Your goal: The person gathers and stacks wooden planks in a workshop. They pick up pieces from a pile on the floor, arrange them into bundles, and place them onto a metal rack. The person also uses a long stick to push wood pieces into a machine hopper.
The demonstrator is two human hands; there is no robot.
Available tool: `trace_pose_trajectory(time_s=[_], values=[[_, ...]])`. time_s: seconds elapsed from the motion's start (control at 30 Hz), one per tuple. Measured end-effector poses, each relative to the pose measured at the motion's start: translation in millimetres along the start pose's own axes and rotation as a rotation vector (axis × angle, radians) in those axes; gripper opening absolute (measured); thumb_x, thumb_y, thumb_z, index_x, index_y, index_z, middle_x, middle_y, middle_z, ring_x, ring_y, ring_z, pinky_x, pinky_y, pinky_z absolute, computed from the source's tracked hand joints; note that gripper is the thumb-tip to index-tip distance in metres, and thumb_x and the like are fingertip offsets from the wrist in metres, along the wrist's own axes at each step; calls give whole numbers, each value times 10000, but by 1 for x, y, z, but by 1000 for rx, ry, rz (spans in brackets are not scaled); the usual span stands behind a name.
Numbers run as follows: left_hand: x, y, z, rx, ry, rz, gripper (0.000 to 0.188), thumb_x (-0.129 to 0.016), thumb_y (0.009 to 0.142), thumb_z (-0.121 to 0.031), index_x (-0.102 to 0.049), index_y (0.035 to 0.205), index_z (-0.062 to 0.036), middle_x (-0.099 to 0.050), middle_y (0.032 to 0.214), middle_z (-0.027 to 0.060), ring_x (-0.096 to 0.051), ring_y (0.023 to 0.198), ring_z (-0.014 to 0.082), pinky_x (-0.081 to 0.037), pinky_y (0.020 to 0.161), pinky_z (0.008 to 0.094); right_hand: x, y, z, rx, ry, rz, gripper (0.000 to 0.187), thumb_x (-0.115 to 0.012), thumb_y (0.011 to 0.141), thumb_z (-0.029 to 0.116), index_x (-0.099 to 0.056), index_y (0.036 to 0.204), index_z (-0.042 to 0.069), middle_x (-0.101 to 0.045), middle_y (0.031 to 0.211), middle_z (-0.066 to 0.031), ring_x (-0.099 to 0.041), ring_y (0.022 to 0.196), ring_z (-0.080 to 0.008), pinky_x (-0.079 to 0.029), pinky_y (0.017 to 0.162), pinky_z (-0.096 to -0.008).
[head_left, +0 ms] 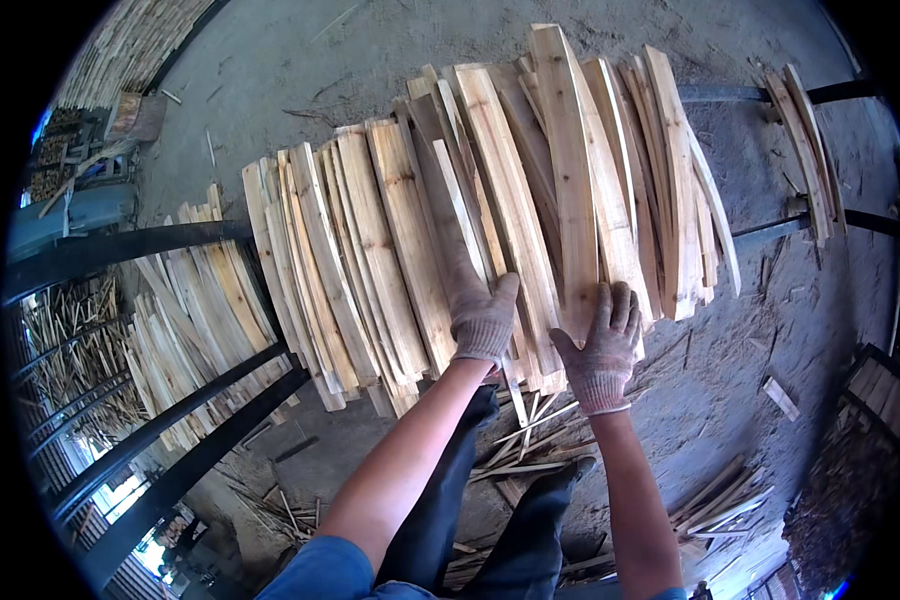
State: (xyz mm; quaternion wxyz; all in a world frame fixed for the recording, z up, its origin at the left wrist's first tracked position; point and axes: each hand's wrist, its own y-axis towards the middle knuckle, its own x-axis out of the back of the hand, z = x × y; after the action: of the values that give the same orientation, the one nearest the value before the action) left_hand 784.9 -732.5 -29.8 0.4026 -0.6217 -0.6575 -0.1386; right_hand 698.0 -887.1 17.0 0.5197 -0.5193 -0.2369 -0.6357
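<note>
Planks (pixel 380 245) across dark bars (pixel 150 243): resting spread right hand (pixel 604 345) on near ends, left hand (pixel 482 318) beside it, grip unclear; probably handling stiff, light, splintery; gripping best by long edges.

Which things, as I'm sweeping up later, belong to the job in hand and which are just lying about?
In the job:
left hand, gloved
right hand, gloved
boards under both hands
rails bearing them

Probably just lying about:
thin strips on the floor
small scrap further right

Boards (pixel 574 170) crosswise on rails (pixel 720 94)
</note>
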Motion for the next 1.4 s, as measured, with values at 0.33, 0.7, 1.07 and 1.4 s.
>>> trace_pose_trajectory(time_s=[0.33, 0.7, 1.07, 1.4], values=[[59, 24, -17, 281, 291, 287, 1012, -768, 770, -271, -217, 1560, 36, -367, 1537, 322, -491, 1354, 442, -373, 1184, 413, -27, -107, 29, 76, 331, -169, 904, -809, 825, 321, -334, 1536, 25, -398, 1503, -286, -446, 1338, -510, -400, 1096, -604], [9, -4, 1, -22, 492, -40, 918, -745, 778, -199, -267, 1517, 62, -437, 1415, 352, -548, 1257, 447, -461, 1094, 474, -55, -160, 37, -151, 544, 118, 745, -790, 813, 283, -452, 1413, -2, -568, 1330, -239, -613, 1141, -415, -512, 952, -489], [97, -57, -14, -12, 189, 164, 569, -701, 812, -168, -524, 1294, 78, -663, 1054, 194, -656, 944, 259, -541, 869, 397, -41, -206, -16, -472, 933, 246, 684, -776, 852, 385, -544, 1374, 9, -655, 1232, -243, -660, 1085, -397, -531, 933, -460], [88, -284, -3, -104, -205, 313, 522, -672, 972, -322, -512, 1308, 44, -607, 1137, 92, -576, 1011, 168, -489, 918, 333, 29, -272, -27, -462, 1882, 752, 695, -668, 996, 428, -469, 1469, -40, -662, 1216, -111, -577, 1136, -142, -461, 1013, -290]])
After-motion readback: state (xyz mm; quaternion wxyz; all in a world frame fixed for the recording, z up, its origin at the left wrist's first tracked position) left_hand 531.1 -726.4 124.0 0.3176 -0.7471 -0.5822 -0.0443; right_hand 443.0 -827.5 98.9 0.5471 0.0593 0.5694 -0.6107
